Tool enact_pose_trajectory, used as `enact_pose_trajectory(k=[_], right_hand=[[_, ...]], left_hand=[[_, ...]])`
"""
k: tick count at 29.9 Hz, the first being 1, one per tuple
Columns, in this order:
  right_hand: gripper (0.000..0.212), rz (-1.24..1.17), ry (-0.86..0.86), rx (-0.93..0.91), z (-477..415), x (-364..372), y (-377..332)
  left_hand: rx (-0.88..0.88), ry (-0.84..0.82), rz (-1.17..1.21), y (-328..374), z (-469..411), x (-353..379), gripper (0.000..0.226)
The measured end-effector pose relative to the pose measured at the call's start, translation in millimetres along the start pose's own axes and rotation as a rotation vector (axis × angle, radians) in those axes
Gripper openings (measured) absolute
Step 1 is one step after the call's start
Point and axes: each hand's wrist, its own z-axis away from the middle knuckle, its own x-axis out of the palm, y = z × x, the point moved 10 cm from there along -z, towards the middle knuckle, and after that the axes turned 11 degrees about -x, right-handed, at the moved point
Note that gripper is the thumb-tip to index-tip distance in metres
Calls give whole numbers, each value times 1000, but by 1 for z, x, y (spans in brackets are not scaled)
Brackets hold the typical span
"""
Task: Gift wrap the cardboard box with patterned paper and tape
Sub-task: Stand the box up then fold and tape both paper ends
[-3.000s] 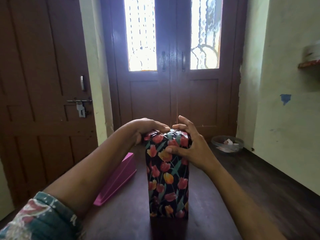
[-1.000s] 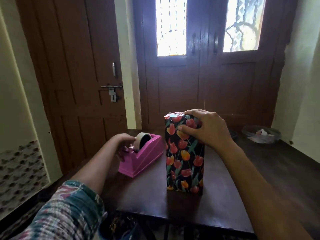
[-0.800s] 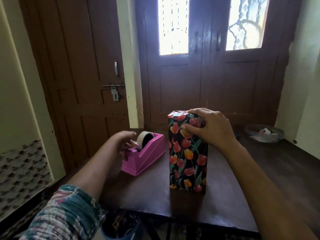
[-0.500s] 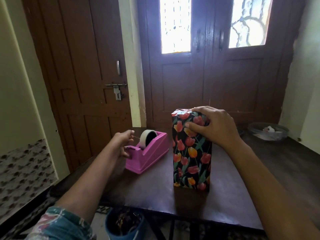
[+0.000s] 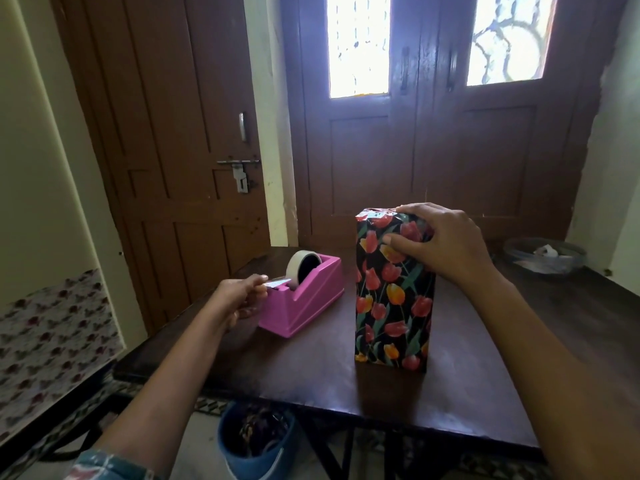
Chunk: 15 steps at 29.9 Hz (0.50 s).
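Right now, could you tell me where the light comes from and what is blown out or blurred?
Head view: light comes from the door panes, blown out; it glints on top of the box and on the tape strip the left hand pinches; the sleeve is blurred.

Single head-worn view only. Camera sits above near edge of desk (image 5: 311, 375), close, facing forward and down (wide-angle); double doors (image 5: 433, 150) beyond desk's far edge.

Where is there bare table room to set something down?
Bare table in front of the tape dispenser and wrapped box, to the near edge; also right of the box, toward the bowl. Tight between dispenser and box.
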Motion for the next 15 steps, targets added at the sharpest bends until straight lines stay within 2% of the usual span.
enact_pose_trajectory(k=[6,10,15], right_hand=[[54,3,19,-3,0,0,1],[53,-8,22,-6,1,0,2],[64,19,-45,-28,-3,2,2]], left_hand=[[-45,-30,-153,-12,7,2,12],[-1,-18,-252,-14,4,5,15],[179,164,-586,12,2,0,18]])
